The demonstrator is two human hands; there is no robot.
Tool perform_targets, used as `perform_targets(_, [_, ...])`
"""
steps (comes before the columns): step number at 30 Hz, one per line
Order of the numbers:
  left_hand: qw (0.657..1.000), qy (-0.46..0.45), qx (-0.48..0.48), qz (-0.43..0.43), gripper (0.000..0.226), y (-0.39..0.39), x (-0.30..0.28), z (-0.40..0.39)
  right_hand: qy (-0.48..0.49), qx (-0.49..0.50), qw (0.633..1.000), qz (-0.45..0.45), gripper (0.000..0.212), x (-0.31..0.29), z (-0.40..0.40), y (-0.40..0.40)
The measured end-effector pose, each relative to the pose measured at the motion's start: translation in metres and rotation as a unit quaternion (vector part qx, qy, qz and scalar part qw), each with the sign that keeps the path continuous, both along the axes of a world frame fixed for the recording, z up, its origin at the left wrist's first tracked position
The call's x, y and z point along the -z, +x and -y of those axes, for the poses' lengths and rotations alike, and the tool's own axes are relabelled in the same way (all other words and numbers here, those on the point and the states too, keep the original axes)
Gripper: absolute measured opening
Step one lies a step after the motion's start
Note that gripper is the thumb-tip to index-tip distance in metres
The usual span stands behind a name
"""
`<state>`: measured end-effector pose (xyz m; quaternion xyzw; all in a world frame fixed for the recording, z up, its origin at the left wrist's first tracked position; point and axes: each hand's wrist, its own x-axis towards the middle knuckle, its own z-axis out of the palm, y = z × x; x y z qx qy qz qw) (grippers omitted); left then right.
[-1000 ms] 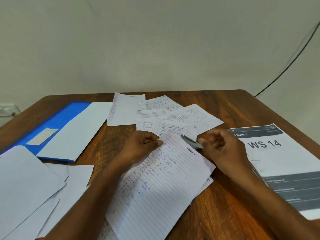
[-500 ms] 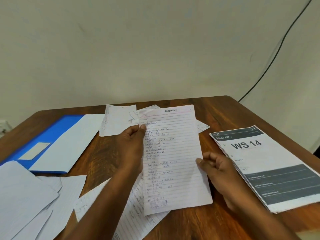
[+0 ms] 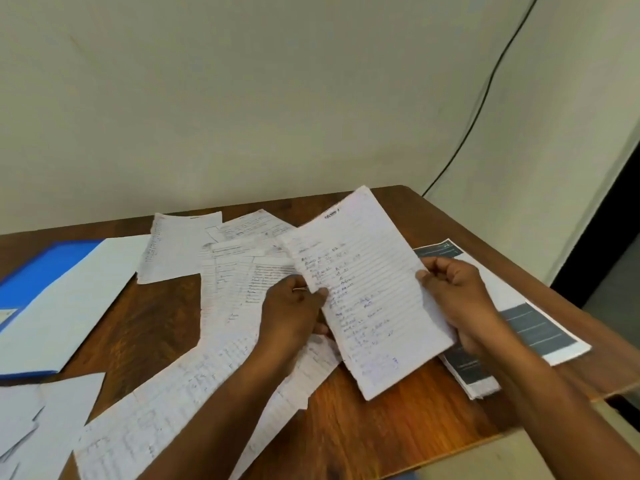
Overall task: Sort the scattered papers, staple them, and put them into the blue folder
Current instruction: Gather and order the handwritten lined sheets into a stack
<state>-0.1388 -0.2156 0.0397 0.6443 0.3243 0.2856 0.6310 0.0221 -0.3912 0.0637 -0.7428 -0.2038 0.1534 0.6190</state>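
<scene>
Two hands, left hand (image 3: pixel 294 308) and right hand (image 3: pixel 457 299), pinching opposite edges of one lined sheet (image 3: pixel 370 292), raised above scattered papers (image 3: pixel 228 282).

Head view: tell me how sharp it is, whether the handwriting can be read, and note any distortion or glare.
Head view: soft overall; the handwriting on the held lined sheet is smeared and unreadable, as is that on the scattered papers; wide-angle bend shows in the wooden table edge; lighting is even, with no glare; both the left hand and the right hand are slightly blurred.
</scene>
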Motion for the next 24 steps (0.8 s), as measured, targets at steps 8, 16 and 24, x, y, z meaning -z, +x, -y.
perform_targets(8, [0.994,-0.008,0.1,-0.033,0.018,0.065,0.007,0.04,-0.068,0.046,0.997,-0.016,0.013,-0.002,0.051,0.057])
perform_targets(16, [0.992,-0.021,0.117,-0.045,0.036,0.114,0.009,0.057,-0.098,0.112,0.989,-0.003,0.017,0.015,0.077,0.105])
perform_targets(24, [0.989,0.066,0.097,-0.095,0.065,0.131,0.019,0.058,-0.17,0.138,0.973,0.069,0.025,0.04,0.081,0.128])
